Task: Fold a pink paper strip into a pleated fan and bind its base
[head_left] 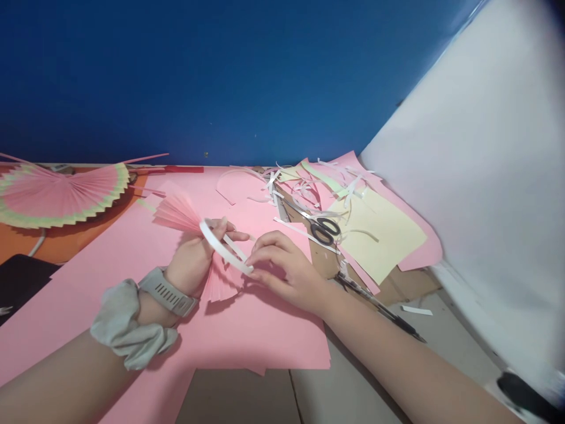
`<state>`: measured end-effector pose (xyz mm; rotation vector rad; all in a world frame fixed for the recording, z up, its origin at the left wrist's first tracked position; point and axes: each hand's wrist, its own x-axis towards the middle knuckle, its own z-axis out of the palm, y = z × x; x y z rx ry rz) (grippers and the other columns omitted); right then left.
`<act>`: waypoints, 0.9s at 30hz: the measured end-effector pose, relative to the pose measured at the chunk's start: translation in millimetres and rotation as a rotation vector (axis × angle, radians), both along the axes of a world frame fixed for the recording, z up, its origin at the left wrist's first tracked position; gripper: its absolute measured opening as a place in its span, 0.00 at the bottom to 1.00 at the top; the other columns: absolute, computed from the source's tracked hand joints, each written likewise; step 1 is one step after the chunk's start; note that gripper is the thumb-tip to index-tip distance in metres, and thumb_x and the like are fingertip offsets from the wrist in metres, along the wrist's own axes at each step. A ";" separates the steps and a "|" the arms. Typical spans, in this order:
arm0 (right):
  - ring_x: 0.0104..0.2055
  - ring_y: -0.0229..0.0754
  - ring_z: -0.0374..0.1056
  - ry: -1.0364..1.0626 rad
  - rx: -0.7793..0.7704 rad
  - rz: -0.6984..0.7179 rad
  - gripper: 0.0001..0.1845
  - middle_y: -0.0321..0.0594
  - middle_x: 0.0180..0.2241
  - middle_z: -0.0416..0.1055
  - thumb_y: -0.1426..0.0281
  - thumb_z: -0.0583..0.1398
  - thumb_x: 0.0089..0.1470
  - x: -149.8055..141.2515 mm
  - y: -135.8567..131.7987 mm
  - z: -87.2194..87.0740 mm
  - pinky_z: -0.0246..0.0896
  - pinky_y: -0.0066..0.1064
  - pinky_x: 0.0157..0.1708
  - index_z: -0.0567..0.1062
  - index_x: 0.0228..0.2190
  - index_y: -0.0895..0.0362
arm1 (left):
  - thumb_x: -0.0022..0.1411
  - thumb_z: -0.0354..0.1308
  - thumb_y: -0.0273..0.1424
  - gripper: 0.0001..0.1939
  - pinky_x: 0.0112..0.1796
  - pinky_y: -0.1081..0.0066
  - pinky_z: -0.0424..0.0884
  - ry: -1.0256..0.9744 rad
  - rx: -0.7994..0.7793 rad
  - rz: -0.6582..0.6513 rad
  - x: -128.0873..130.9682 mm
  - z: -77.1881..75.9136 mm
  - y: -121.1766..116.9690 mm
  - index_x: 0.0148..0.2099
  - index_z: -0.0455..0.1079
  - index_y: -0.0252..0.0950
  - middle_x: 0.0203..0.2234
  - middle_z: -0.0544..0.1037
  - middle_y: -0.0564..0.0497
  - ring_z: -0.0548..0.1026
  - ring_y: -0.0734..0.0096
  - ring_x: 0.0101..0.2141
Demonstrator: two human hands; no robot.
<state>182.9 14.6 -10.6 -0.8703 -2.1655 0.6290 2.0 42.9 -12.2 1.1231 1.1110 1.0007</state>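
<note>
My left hand (196,256) is closed around the gathered middle of a pink pleated paper (179,211), whose folds spread out above and below the fingers. A white paper strip (223,250) loops from that pinched middle toward my right hand (286,268). Thumb and fingertips of my right hand pinch the strip's far end. Pink paper sheets (265,335) lie beneath both hands. Part of the strip behind my left fingers is hidden.
A finished-looking pink, green and yellow paper fan (62,194) lies at the left. Black-handled scissors (324,229), paper scraps (309,188), a yellow sheet (375,229) and a black pen (397,321) lie to the right. A blue wall (247,82) stands behind.
</note>
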 end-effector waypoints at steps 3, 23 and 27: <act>0.44 0.40 0.63 0.000 0.009 0.015 0.03 0.42 0.39 0.65 0.71 0.57 0.55 0.4 0.8 -0.9 0.62 0.34 0.45 0.70 0.34 0.55 | 0.58 0.54 0.43 0.16 0.26 0.71 0.66 -0.023 -0.007 -0.006 1.0 0.9 -1.3 0.36 0.68 0.34 0.15 0.71 0.55 0.70 0.72 0.20; 0.26 0.34 0.64 0.146 -0.067 -0.059 0.13 0.37 0.27 0.70 0.64 0.49 0.60 -0.2 -6.1 5.7 0.60 0.26 0.28 0.69 0.38 0.57 | 0.58 0.55 0.37 0.13 0.36 0.71 0.68 0.168 0.299 -0.158 0.3 -8.9 -7.7 0.43 0.67 0.36 0.35 0.75 0.48 0.73 0.67 0.36; 0.28 0.37 0.63 0.140 -0.004 0.060 0.15 0.37 0.25 0.67 0.62 0.49 0.60 -0.5 -4.0 4.4 0.60 0.29 0.32 0.70 0.37 0.57 | 0.59 0.54 0.37 0.08 0.28 0.72 0.64 0.203 0.261 -0.098 -0.6 -11.8 -5.7 0.35 0.66 0.37 0.21 0.70 0.55 0.68 0.73 0.23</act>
